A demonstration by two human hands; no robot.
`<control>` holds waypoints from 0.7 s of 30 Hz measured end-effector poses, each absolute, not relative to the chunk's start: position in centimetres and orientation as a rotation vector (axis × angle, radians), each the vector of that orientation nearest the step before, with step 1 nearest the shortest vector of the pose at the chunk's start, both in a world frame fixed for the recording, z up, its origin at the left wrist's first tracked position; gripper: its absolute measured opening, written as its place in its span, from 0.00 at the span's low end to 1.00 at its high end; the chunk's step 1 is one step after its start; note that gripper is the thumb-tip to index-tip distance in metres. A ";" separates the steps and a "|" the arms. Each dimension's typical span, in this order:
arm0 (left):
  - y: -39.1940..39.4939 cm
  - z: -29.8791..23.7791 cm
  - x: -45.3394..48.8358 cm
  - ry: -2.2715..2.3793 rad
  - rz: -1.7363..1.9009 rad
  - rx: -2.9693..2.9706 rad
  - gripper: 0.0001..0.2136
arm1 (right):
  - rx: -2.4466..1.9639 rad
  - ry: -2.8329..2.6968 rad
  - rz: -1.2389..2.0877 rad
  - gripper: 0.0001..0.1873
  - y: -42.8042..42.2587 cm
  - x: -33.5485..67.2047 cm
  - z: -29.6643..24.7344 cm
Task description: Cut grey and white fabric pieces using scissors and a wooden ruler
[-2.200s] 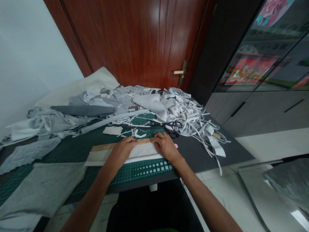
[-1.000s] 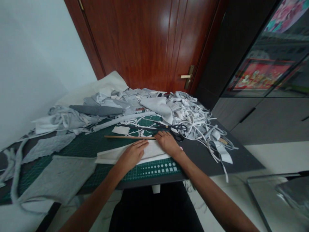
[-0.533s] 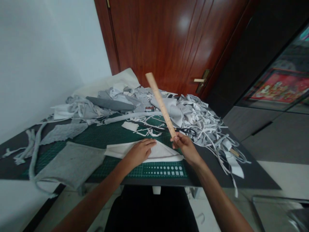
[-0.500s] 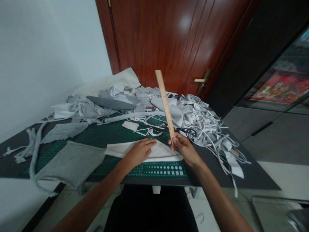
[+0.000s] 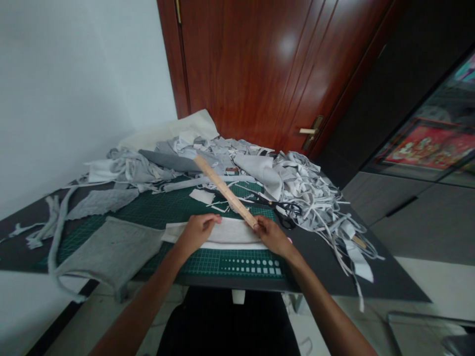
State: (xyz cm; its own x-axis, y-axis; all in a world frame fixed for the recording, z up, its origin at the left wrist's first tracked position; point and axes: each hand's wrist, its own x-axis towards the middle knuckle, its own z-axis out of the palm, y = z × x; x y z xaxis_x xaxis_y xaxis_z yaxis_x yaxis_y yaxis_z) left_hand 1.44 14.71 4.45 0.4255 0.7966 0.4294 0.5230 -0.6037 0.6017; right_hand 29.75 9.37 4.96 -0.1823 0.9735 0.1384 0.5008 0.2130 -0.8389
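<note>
A folded strip of white fabric (image 5: 230, 231) lies on a green cutting mat (image 5: 163, 212). My left hand (image 5: 196, 231) rests on the strip's left half, fingers curled on its top edge. My right hand (image 5: 270, 235) grips the near end of a wooden ruler (image 5: 222, 190) at the strip's right end. The ruler slants up and away to the left, low over the mat. Black scissors (image 5: 277, 209) lie just beyond my right hand.
A heap of grey and white fabric scraps and strips (image 5: 297, 188) covers the back and right of the dark table (image 5: 326, 267). Grey cloth pieces (image 5: 107, 247) lie at the left. A wooden door (image 5: 267, 74) and a white wall (image 5: 67, 89) stand behind.
My right hand picked the ruler up off the mat, swung it upright, and has now lowered it to a slant over the fabric. My left hand stayed on the white strip.
</note>
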 end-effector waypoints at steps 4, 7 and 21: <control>14.3 5.2 -3.5 1.299 1.113 2.035 0.11 | -1.419 -1.876 0.725 0.11 8.6 30.3 5.2; 13.5 5.2 -5.5 1.179 1.266 1.385 0.19 | -1.459 -1.903 0.654 0.13 8.1 30.4 4.9; 13.4 6.7 -5.5 1.058 1.618 0.954 0.18 | -1.579 -2.224 0.164 0.25 5.2 33.0 4.0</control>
State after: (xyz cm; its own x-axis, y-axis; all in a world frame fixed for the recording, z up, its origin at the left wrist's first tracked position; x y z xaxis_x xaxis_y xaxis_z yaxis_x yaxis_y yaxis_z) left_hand -5.52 13.39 6.72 -0.2486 0.9628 0.1063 -0.2886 -0.1783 0.9407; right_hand 33.04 5.17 4.00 -0.2771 0.9258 0.2572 0.8782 0.3526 -0.3232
